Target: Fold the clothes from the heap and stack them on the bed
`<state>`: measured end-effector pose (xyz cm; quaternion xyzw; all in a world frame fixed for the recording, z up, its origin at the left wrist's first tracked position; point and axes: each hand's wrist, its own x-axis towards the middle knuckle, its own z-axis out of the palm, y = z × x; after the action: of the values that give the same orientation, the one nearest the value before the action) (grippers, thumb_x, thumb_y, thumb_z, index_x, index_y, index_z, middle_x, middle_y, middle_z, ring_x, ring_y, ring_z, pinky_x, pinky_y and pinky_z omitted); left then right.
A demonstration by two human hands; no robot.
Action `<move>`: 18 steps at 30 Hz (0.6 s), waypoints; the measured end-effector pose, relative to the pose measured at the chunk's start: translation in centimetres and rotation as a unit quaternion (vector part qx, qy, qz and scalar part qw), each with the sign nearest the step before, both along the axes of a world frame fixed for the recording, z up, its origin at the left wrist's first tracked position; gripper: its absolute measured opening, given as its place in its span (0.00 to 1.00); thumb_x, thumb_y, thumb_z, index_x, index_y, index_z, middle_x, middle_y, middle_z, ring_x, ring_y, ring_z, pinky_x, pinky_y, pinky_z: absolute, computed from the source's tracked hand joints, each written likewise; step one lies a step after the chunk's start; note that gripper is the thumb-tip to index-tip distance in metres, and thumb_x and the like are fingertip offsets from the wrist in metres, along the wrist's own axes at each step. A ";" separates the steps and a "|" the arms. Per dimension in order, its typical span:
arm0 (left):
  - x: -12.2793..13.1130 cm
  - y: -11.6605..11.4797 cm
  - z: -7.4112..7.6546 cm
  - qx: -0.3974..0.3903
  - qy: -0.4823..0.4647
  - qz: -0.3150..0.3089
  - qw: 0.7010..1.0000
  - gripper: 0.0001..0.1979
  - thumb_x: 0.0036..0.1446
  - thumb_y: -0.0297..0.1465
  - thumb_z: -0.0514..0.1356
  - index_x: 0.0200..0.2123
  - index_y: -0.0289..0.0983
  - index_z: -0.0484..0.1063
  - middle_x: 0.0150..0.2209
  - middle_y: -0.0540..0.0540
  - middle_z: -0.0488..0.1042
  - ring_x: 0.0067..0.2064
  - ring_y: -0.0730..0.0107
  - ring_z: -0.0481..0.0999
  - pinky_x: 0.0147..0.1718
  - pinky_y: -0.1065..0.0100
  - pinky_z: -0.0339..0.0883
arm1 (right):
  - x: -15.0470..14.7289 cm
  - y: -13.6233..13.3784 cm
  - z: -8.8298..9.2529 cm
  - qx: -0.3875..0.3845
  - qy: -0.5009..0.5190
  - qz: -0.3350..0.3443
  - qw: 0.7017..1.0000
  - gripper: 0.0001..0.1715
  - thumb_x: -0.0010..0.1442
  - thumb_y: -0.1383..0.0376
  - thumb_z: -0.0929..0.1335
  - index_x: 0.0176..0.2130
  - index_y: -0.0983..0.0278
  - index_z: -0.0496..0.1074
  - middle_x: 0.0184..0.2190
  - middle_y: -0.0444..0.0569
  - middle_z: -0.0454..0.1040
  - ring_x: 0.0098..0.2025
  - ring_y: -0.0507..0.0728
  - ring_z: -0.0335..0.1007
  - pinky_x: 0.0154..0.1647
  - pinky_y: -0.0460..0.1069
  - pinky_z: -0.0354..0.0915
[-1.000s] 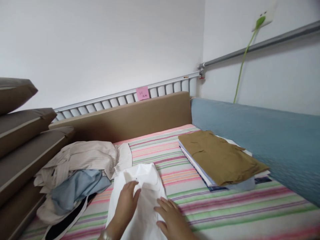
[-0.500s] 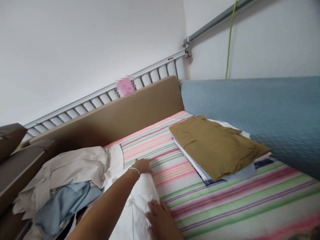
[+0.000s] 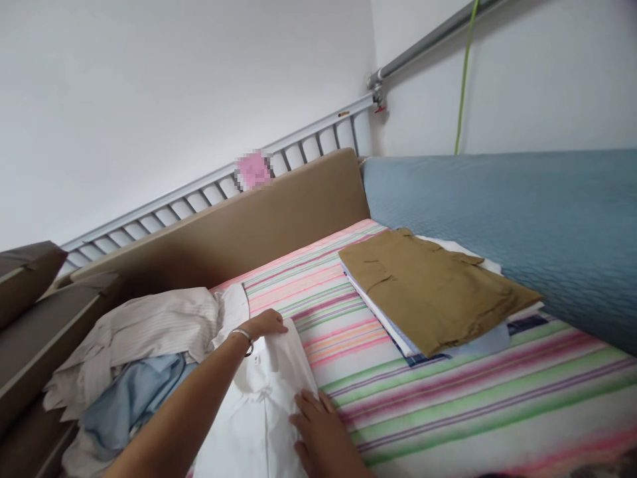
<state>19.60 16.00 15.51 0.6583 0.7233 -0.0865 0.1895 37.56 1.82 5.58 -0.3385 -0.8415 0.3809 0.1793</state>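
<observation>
A white shirt (image 3: 279, 392) lies before me on a striped bedsheet (image 3: 428, 392), its front seam running lengthwise. My left hand (image 3: 267, 324), a silver bangle at its wrist, has closed fingers on the shirt's upper edge. Lower down, my right hand (image 3: 323, 425) rests flat along the shirt's right side, fingers stretched out and slightly apart. To the left, a pale striped garment (image 3: 154, 325) and a light blue garment (image 3: 134, 398) lie crumpled in a heap.
Folded clothes topped by a brown garment (image 3: 432, 292) form a stack on the right. A tan board (image 3: 279, 206) and a blue padded panel (image 3: 497, 212) edge the bed. Grey-brown cushion-like pieces (image 3: 40, 338) stand at left, a radiator (image 3: 318, 143) behind.
My left hand has drawn slightly left and up, pulling the shirt's upper edge with it, and a button now shows. My right hand stays about where it was.
</observation>
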 end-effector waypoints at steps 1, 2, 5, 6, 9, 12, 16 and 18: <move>-0.1 -0.1 0.0 -0.001 0.011 0.005 1.000 0.10 0.55 0.36 0.59 0.31 0.33 0.71 0.29 0.50 0.72 0.30 0.73 0.71 0.30 0.69 0.66 | 0.0 0.0 0.1 0.000 -0.001 0.001 1.000 0.22 0.55 0.60 0.63 0.49 0.60 0.70 0.59 0.52 0.62 0.63 0.61 0.49 0.63 0.61 0.40; -0.1 -0.2 0.0 -0.002 0.023 0.008 1.000 0.11 0.57 0.36 0.58 0.33 0.33 0.71 0.32 0.49 0.73 0.33 0.72 0.72 0.32 0.67 0.68 | 0.0 0.0 0.2 -0.002 -0.005 0.002 1.000 0.22 0.55 0.61 0.63 0.49 0.60 0.70 0.59 0.52 0.61 0.63 0.61 0.49 0.63 0.61 0.40; 0.5 0.0 -0.5 0.003 0.067 0.014 0.998 0.12 0.59 0.37 0.56 0.40 0.34 0.70 0.41 0.46 0.72 0.40 0.68 0.73 0.39 0.61 0.69 | 0.1 0.0 0.5 -0.008 -0.013 0.006 1.000 0.23 0.54 0.63 0.63 0.50 0.61 0.69 0.60 0.53 0.61 0.63 0.61 0.49 0.63 0.61 0.40; 0.9 0.1 -0.8 0.008 0.082 0.015 0.996 0.13 0.59 0.37 0.56 0.42 0.34 0.69 0.43 0.45 0.72 0.42 0.66 0.73 0.41 0.60 0.69 | 0.1 0.1 0.4 -0.008 -0.015 0.007 1.000 0.23 0.54 0.63 0.63 0.50 0.61 0.69 0.60 0.53 0.60 0.63 0.61 0.48 0.63 0.61 0.40; 2.3 0.8 -2.4 0.029 0.118 0.009 0.993 0.15 0.59 0.36 0.56 0.45 0.34 0.68 0.47 0.43 0.70 0.46 0.63 0.71 0.46 0.54 0.66 | 0.1 0.2 0.1 -0.013 -0.022 0.013 1.000 0.23 0.55 0.62 0.63 0.51 0.60 0.69 0.61 0.52 0.59 0.64 0.62 0.47 0.64 0.62 0.39; 3.2 1.4 -3.9 0.057 0.127 -0.014 0.990 0.15 0.57 0.36 0.57 0.45 0.34 0.69 0.47 0.43 0.70 0.49 0.61 0.69 0.50 0.50 0.61 | 0.1 0.5 -0.3 -0.024 -0.026 0.025 0.999 0.24 0.56 0.60 0.63 0.52 0.59 0.68 0.61 0.52 0.57 0.64 0.62 0.46 0.64 0.62 0.39; 3.2 1.1 -3.7 0.122 0.112 -0.040 0.985 0.11 0.55 0.35 0.60 0.38 0.35 0.73 0.43 0.40 0.74 0.49 0.55 0.69 0.54 0.45 0.51 | 0.2 0.7 0.0 -0.041 -0.043 0.040 0.997 0.25 0.55 0.60 0.63 0.53 0.59 0.67 0.62 0.51 0.55 0.65 0.62 0.44 0.64 0.62 0.38; 2.9 -0.2 -2.8 0.174 0.103 -0.038 0.979 0.13 0.58 0.36 0.56 0.43 0.37 0.71 0.48 0.39 0.72 0.53 0.56 0.66 0.57 0.45 0.46 | 0.2 0.9 0.2 -0.045 -0.058 0.044 0.996 0.25 0.55 0.61 0.63 0.53 0.59 0.67 0.62 0.51 0.55 0.65 0.61 0.44 0.64 0.61 0.37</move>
<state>22.50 15.82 12.76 0.6957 0.7175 -0.0336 -0.0074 37.80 2.69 5.81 -0.3300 -0.8465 0.4062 0.0980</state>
